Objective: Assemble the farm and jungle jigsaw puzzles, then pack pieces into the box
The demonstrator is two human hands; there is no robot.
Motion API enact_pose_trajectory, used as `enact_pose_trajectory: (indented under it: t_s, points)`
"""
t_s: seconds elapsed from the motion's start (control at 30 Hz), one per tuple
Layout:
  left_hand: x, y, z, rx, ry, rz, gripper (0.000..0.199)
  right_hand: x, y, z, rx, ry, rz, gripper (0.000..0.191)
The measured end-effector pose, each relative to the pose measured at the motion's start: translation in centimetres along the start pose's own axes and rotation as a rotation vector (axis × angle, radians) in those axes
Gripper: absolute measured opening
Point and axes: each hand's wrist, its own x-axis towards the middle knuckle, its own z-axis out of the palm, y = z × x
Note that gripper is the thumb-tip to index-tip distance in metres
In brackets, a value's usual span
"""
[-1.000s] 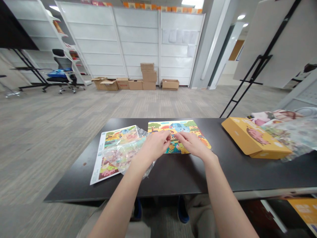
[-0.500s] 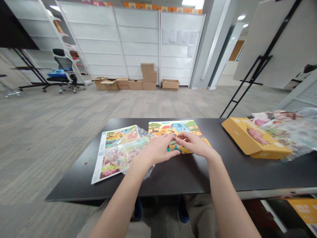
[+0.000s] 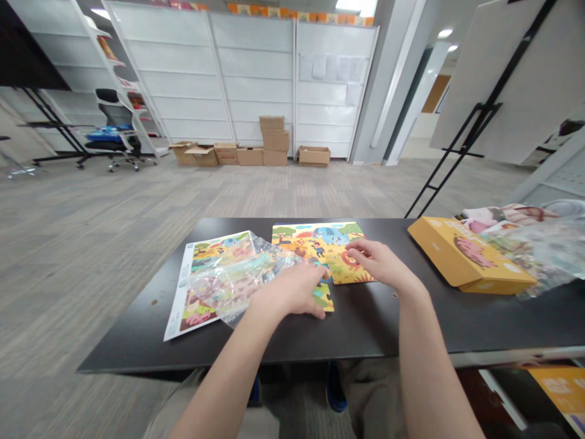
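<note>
Two bare hands: the left hand [image 3: 292, 288] just below the centre of the frame, the right hand [image 3: 380, 263] at centre right.
Left fingers: spread over the puzzle section beneath, thumb apart near its lower edge; whether they grip it, I cannot tell.
Right fingers: loosely bent, a little apart, over or lightly on the lion; nothing seen held between them.
One animal puzzle [image 3: 311, 235]: flat at the centre of the frame, elephant along its upper part, lion at its right.
One puzzle section [image 3: 326, 299]: partly under the left hand, its bottom edge lower in the frame than that of the lion part, so the two are out of line; the hand hides any join.
Puzzle work: seemingly the handling of this lower section against the rest, with the right hand steadying.
Out-of-line edge: probably calls for sliding the section level and matching knobs to notches before pressing.
One printed sheet [image 3: 176, 317]: centre left, under one clear bag [image 3: 228, 283].
One yellow box [image 3: 466, 256]: right of the frame, beside more clear plastic [image 3: 560, 244].
One dark table [image 3: 356, 335]: under all these.
Eight cartons [image 3: 275, 157]: upper middle, three stacked.
One chair [image 3: 112, 128]: upper left.
Puzzle pieces: too small to count singly.
</note>
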Motion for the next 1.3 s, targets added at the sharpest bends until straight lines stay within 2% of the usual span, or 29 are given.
enact_pose_trajectory:
  t_s: [0.17, 0.3, 0.43, 0.6, 0.77, 0.87, 1.07, 1.3]
  points:
    - [1.1, 0.0, 0.6, 0.024, -0.028, -0.015, 0.061, -0.5, 0.9, -0.8, -0.071, -0.010, 0.059, 0.021]
    - [2.6, 0.5, 1.2, 0.084, 0.126, -0.031, 0.042, -0.5, 1.1, -0.6, -0.101, -0.025, 0.067, 0.021]
    - [4.4, 1.1, 2.0, 0.162, 0.224, -0.018, 0.042, -0.4, 1.6, 0.0, -0.167, -0.080, 0.083, 0.023]
    - [5.7, 1.2, 2.6, 0.209, 0.212, 0.000, 0.044, -0.5, 1.8, -0.1, -0.269, -0.133, 0.075, 0.028]
    - [5.7, 1.3, 2.6, 0.274, 0.178, 0.025, 0.025, -0.7, 1.6, -0.5, -0.264, -0.146, 0.073, 0.029]
    - [5.5, 1.7, 2.5, 0.283, 0.179, 0.042, 0.022, -0.7, 1.9, -0.4, -0.239, -0.139, 0.063, 0.026]
    - [5.3, 2.1, 2.3, 0.215, 0.176, 0.045, 0.024, -0.8, 2.4, -0.2, -0.201, -0.117, 0.027, 0.024]
    - [5.7, 1.6, 2.7, 0.167, 0.184, 0.052, 0.038, -0.8, 2.2, -0.2, -0.187, -0.089, 0.048, 0.024]
